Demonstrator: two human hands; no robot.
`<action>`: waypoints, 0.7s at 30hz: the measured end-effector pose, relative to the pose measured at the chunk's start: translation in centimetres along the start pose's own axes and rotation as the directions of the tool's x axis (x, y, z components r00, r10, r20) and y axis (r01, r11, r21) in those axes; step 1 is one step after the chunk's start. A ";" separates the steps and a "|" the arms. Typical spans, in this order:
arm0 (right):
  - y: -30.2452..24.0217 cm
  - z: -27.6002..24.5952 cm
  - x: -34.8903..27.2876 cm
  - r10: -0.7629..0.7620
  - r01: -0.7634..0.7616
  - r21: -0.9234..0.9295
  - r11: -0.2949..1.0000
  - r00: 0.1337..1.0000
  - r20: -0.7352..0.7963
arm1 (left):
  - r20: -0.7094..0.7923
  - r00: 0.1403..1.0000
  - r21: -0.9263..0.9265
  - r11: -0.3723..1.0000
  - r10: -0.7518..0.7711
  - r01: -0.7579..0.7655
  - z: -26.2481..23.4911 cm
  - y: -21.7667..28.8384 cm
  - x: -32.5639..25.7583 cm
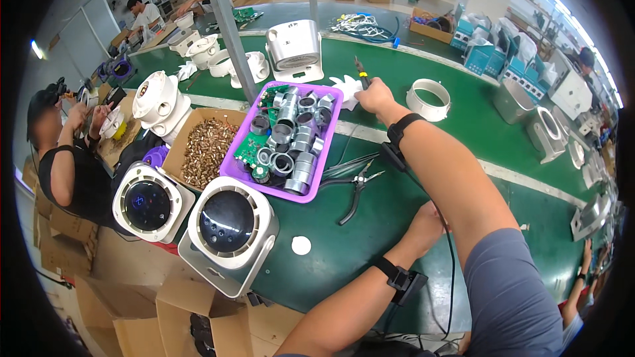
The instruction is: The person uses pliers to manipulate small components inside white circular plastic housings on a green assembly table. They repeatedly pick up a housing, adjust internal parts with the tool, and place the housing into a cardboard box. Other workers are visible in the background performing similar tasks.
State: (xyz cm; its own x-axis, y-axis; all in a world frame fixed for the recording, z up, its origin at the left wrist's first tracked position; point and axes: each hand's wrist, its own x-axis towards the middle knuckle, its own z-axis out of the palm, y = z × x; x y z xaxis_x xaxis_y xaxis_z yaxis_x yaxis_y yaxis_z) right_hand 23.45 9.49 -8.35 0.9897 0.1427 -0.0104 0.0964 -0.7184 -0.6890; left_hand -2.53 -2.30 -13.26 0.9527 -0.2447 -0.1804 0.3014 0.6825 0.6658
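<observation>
My right hand (377, 97) reaches out over the green work surface, closed round pliers (362, 74) with yellow and black handles, their jaws pointing away from me. Just left of that hand lies a white fan blade (345, 90); whether they touch I cannot tell. My left hand (428, 226) is low over the near table, partly behind my right forearm, which hides its fingers. Another pair of pliers (358, 192), dark-handled, lies open on the table beside a bundle of grey strips (347, 166). A white disc (301, 245) lies nearer to me.
A purple basket (229, 170) holds metal cylinders and green circuit boards. Beside it stands a cardboard box (173, 166) of small copper-coloured parts. Two white fan units (270, 225) stand at the near left. A white ring (428, 100) sits right of my hand. A metal post (228, 33) rises behind the basket.
</observation>
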 end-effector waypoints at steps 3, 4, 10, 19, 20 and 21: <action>0.5 1.0 0.6 0.025 -0.025 0.040 0.999 1.000 0.005 | -0.020 1.000 0.035 0.999 -0.001 0.002 0.4 1.0 -0.6; 0.7 1.4 0.6 0.025 -0.025 0.049 0.998 1.000 -0.009 | -0.019 1.000 0.047 0.999 0.004 -0.003 0.4 1.2 -0.9; 1.2 0.5 0.3 0.050 -0.053 0.215 0.975 0.999 0.019 | 0.042 0.999 0.021 1.000 -0.013 0.012 0.5 1.4 -1.0; 6.5 -17.4 -11.1 -0.021 0.034 0.566 0.824 0.999 -0.029 | 0.108 0.993 0.220 0.975 -0.052 0.027 -1.8 0.8 -0.1; 7.1 -20.8 -14.4 0.001 0.028 0.563 0.826 0.999 -0.051 | 0.087 0.995 0.237 0.971 -0.042 0.020 -1.4 1.4 -0.2; 9.3 -24.5 -17.6 0.020 0.030 0.585 0.810 0.997 -0.080 | 0.075 0.996 0.250 0.968 -0.052 0.032 -0.8 1.4 -0.2</action>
State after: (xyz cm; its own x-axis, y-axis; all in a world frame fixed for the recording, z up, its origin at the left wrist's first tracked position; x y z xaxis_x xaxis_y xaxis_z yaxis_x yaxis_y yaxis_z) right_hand 9.52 -16.42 3.20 0.9968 0.0732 0.0335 0.0462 -0.1794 -0.9827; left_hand -2.23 -0.70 -12.89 0.9299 -0.3309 -0.1603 0.3123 0.4804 0.8196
